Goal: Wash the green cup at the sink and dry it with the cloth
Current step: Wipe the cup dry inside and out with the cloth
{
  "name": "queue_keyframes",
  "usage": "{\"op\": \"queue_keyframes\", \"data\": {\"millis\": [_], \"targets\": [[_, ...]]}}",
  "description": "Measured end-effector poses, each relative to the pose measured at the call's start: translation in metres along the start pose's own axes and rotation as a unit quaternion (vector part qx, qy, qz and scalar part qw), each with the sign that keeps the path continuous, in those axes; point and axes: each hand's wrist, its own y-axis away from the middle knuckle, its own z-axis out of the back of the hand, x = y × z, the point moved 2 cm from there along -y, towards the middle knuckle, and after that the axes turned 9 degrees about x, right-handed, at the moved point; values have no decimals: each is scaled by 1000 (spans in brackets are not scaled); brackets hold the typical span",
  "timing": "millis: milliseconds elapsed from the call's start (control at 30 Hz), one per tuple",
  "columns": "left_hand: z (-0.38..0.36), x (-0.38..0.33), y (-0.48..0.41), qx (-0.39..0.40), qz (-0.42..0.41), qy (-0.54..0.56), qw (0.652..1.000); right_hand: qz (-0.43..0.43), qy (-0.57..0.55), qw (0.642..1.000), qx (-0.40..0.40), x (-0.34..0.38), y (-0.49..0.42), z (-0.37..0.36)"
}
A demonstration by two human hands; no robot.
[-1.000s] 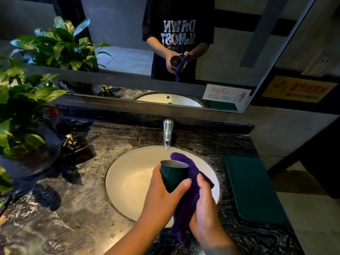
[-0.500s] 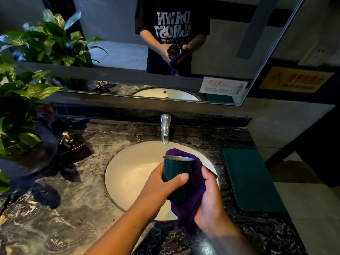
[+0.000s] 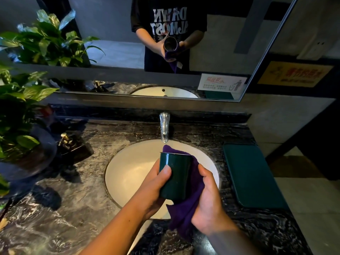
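The dark green cup (image 3: 175, 176) is held upright over the white sink basin (image 3: 132, 170). My left hand (image 3: 153, 188) grips its left side, thumb across the front. A purple cloth (image 3: 185, 208) wraps the cup's back and right side and hangs below it. My right hand (image 3: 207, 201) presses the cloth against the cup from the right. The chrome tap (image 3: 164, 126) stands just behind the cup, with no water visible.
Dark marble counter (image 3: 73, 208) surrounds the basin. A potted plant (image 3: 16, 115) and a soap dispenser (image 3: 67, 141) stand at the left. A green mat (image 3: 252, 173) lies at the right. A mirror (image 3: 117, 52) hangs above the tap.
The cup has turned more upright, so its inside no longer shows. Both hands stay on cup and cloth; the cloth has shifted around the cup's right side.
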Motion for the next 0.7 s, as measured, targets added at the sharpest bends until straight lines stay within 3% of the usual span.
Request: {"op": "queue_keyframes", "data": {"millis": [233, 467, 600, 700], "targets": [[10, 7, 1, 4, -17, -19, 1000, -7, -2, 1000, 4, -2, 2, -4], [24, 2, 0, -96, -37, -261, 960, 32, -44, 998, -17, 0, 2, 0], [20, 2, 6, -210, -70, -326, 919, 56, -36, 998, -18, 6, 4, 3], [11, 0, 10, -230, -111, -340, 905, 73, -3, 997, -40, 5, 6, 2]]}}
